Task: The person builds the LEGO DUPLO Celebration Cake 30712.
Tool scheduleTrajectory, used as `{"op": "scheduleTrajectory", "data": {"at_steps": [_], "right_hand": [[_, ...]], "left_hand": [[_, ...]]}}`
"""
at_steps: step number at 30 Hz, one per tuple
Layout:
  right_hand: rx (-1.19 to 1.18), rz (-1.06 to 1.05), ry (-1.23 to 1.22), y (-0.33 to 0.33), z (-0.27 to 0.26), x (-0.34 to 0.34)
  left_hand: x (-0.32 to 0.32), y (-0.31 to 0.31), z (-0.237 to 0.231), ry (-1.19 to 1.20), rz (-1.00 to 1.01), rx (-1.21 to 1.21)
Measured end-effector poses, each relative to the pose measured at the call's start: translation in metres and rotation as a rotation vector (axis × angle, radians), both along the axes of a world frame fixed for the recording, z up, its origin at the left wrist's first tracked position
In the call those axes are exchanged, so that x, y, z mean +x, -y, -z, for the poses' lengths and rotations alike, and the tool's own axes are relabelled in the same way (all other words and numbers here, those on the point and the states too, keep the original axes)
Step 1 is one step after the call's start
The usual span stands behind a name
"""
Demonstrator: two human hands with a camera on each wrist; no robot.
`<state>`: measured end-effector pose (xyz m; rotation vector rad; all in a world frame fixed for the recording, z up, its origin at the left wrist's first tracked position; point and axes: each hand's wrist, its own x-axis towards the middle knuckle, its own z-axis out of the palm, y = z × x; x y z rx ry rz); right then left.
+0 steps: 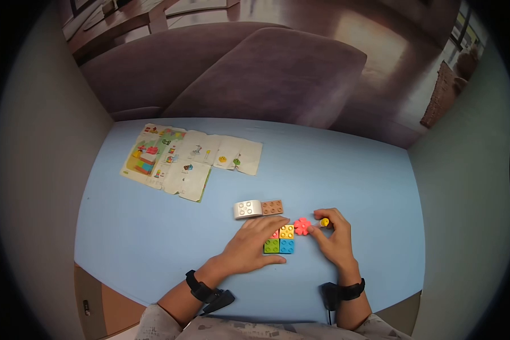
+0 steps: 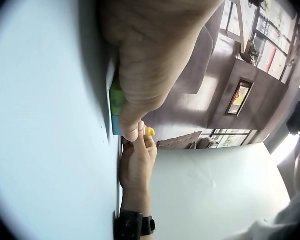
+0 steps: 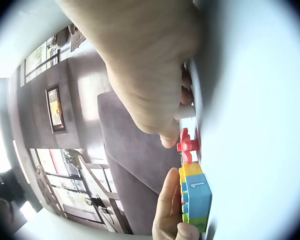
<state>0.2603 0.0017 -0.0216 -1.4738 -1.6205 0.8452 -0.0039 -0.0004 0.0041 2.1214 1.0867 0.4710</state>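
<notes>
The left hand (image 1: 249,246) grips a block of four studded bricks, its fingers across the back-left part and its thumb along the front. A pink brick lies partly under the fingers, beside a yellow brick (image 1: 287,231), a green brick (image 1: 272,246) and a blue brick (image 1: 287,246). In the right wrist view the blue brick (image 3: 199,192) shows a numeral 1. The right hand (image 1: 338,243) holds a small yellow-topped piece (image 1: 324,222) with a pale stem within its curled fingers. Its thumb tip is at a coral flower piece (image 1: 302,226), just right of the yellow brick.
A white curved brick (image 1: 247,209) and a tan brick (image 1: 272,207) stand side by side behind the left hand. An unfolded, creased instruction sheet (image 1: 190,147) lies at the table's back left. Grey walls (image 1: 464,215) flank the blue table (image 1: 345,175).
</notes>
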Motion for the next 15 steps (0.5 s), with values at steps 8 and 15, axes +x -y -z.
{"op": "scheduleTrajectory", "data": {"at_steps": [8,15], "right_hand": [[0.443,0.096,0.262,0.006,-0.048,-0.001],[0.308,-0.402,0.493,0.022,-0.051,-0.03]], "left_hand": [[-0.001,0.001,0.007,0.03,0.019,0.076],[-0.002,0.002,0.009,0.063,0.051,0.081]]}}
